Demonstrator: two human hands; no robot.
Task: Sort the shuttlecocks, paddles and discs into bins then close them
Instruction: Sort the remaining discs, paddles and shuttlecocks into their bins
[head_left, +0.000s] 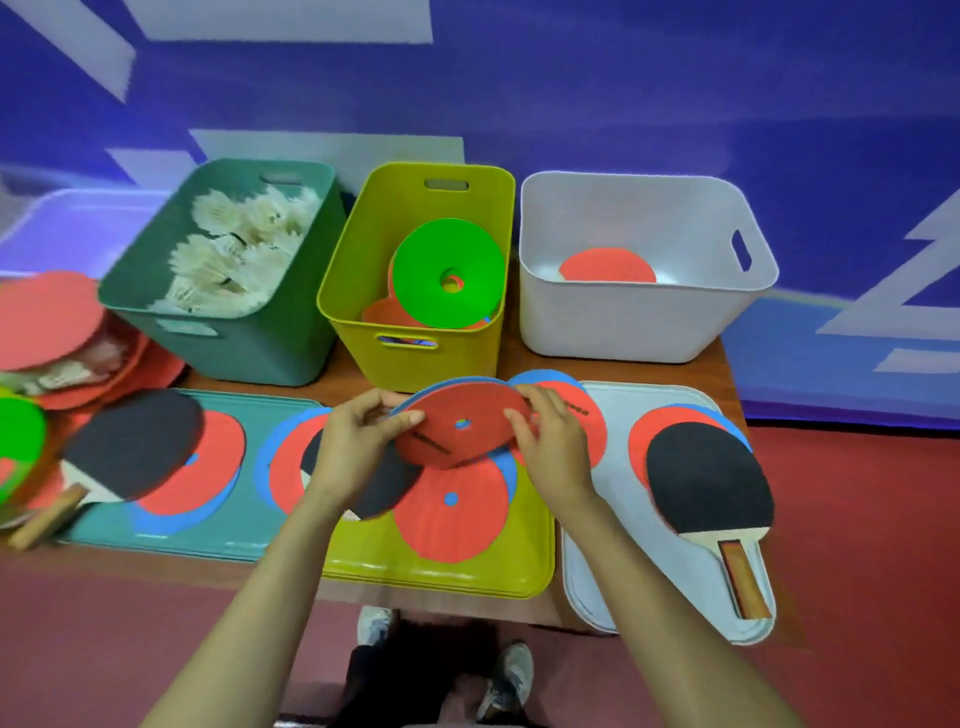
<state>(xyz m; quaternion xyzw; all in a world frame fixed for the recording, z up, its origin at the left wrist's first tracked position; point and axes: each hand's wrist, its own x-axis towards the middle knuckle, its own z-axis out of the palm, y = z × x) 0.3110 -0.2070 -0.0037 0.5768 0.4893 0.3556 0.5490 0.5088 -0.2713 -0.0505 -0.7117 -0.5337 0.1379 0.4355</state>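
Both hands hold a small stack of red and blue discs (457, 423) just above the table, in front of the yellow bin (415, 358). My left hand (358, 441) pinches its left edge, my right hand (545, 441) its right edge. The yellow bin holds a green disc (447, 275) on top of other discs. White shuttlecocks (239, 249) fill the green bin (234, 343). In the white bin (623, 322) lies a red paddle (608, 266). More discs and paddles lie on three lids: teal (249, 540), yellow (441, 571), white (597, 597). A black-faced paddle (709, 483) rests on the white lid.
At the far left lies a pile of red paddles, shuttlecocks and a green disc (21, 431). Another black-faced paddle (135, 441) lies on the teal lid with its wooden handle toward the table's left front. The table's front edge is just above my shoes.
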